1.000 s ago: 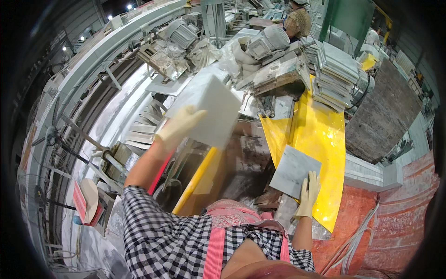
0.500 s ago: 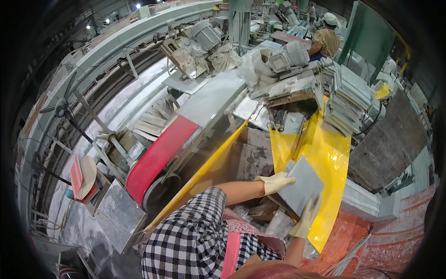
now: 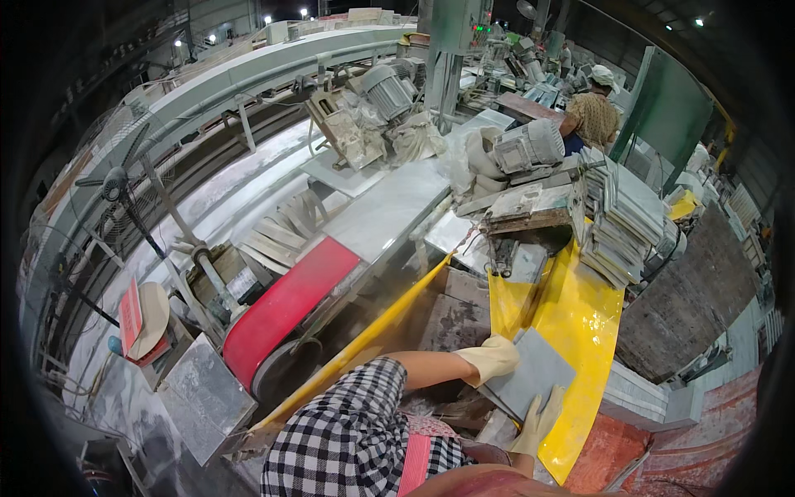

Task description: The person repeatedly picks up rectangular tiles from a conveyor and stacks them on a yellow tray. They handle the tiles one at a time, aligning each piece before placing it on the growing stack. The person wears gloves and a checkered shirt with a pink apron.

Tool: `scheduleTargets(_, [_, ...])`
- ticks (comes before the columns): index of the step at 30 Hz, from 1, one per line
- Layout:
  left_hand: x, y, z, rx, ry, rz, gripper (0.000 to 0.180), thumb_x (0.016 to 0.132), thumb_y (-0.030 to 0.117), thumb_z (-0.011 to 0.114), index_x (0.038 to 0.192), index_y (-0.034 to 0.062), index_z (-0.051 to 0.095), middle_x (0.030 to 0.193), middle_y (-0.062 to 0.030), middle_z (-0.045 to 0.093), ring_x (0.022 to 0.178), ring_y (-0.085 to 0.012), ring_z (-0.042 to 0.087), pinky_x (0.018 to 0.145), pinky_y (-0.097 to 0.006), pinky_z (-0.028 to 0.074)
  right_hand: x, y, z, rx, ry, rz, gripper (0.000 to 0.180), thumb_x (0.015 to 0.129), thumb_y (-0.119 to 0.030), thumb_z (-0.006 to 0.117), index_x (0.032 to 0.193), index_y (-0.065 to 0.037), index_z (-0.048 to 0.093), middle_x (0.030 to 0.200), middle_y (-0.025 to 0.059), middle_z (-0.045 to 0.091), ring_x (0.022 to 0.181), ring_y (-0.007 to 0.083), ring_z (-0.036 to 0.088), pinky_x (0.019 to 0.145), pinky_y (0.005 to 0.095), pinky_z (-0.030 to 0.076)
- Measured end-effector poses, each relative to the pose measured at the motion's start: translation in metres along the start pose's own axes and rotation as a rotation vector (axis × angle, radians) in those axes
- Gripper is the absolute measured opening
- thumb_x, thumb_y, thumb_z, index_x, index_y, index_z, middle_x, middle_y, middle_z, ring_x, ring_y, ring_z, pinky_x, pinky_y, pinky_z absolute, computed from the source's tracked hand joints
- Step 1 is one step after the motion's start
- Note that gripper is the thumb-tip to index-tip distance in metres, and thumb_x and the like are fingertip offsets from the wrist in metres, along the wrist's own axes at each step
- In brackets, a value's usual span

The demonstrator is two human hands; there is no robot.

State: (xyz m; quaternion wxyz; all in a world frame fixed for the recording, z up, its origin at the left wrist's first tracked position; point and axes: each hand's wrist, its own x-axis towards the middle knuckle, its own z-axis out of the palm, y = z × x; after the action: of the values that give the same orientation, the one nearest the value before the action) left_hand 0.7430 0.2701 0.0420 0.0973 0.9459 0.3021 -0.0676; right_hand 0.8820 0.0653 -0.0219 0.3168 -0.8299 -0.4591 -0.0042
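A square grey stone tile [image 3: 530, 373] lies tilted low in front of me, over a yellow sheet. My left hand [image 3: 494, 359], in a cream glove, is closed at the tile's upper left edge. At the lower right edge is my right hand [image 3: 540, 421], gloved alike, with its fingers raised along the tile and its thumb side against it. The undersides of both grips are hidden by the tile and gloves. Below the tile, partly covered, are rough stone pieces [image 3: 495, 431].
The yellow sheet [image 3: 580, 323] hangs on the right, below a stack of thin slabs [image 3: 617, 215]. A red-edged belt [image 3: 286, 311] runs at left, beside a yellow bar [image 3: 356, 348]. Motors [image 3: 530, 145] stand beyond. A person [image 3: 592, 116] works at the far right.
The tile has shifted slightly down and left in view. My left hand has turned from lying over its top edge to a closed grip at its left. The view has tipped upward a little.
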Motion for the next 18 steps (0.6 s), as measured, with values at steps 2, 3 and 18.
scheduleTargets(2, [-0.012,-0.017,-0.016,-0.354,0.431,-0.102,0.04,0.096,0.04,0.059,0.108,0.005,0.073,0.092,-0.0167,0.075,0.087,-0.0413,0.072,0.076,-0.052,0.056,-0.002,-0.002,-0.001,0.037,0.004,0.006,0.057,0.101,-0.025,0.057,0.15,0.003,0.045,0.159,0.0263,0.039,0.148,0.041,0.035,0.123,0.0495,0.022])
scheduleTargets(3, [-0.015,-0.027,-0.027,-0.418,0.42,-0.086,0.042,0.096,0.042,0.058,0.109,0.0045,0.073,0.092,-0.0182,0.075,0.089,-0.0421,0.071,0.078,-0.052,0.056,-0.004,-0.004,-0.002,0.058,0.0,-0.002,0.058,0.101,-0.025,0.057,0.15,0.003,0.045,0.159,0.0263,0.038,0.148,0.0409,0.034,0.123,0.0493,0.021])
scheduleTargets(18, [-0.044,0.003,0.062,-0.871,0.027,-0.268,0.063,0.105,0.043,0.043,0.144,-0.0076,0.044,0.132,-0.0236,0.064,0.121,-0.0378,0.063,0.101,-0.046,0.049,-0.005,-0.013,0.003,-0.002,0.003,0.004,0.054,0.102,-0.024,0.056,0.149,0.002,0.046,0.159,0.0286,0.038,0.146,0.0441,0.036,0.122,0.0485,0.023])
